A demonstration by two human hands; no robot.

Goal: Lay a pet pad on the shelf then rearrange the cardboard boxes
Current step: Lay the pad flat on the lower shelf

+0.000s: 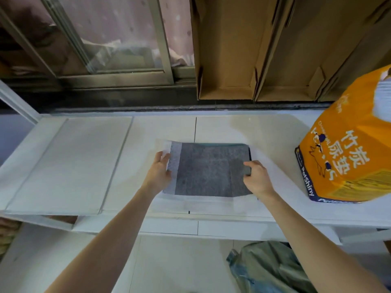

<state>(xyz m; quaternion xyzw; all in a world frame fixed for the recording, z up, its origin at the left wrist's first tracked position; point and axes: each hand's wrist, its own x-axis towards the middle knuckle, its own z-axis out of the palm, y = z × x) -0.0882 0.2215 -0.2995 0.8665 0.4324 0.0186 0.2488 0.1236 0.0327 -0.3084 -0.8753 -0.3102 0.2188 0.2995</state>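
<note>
While the white shelf (pixel 84 161) is spanning the width of the view below a sliding window (pixel 101 39), three open cardboard boxes (pixel 228 60) are standing upright side by side behind its rear edge, on the right. An orange pet pad package (pixel 349 149) is sitting on the right end of the shelf, near the pad's right border. The pet pad (pixel 211 170), grey in the middle with white borders, is lying partly folded on the shelf centre, its front edge reaching the shelf's front lip. The left hand (pixel 160 172) is pinching the pad's white left border, with the thumb on top. The right hand (pixel 257 178) is gripping a folded grey flap at the pad's right side, fingers curled over the fold. A green garment (pixel 273 269) is lying below the shelf, at lower right.
</note>
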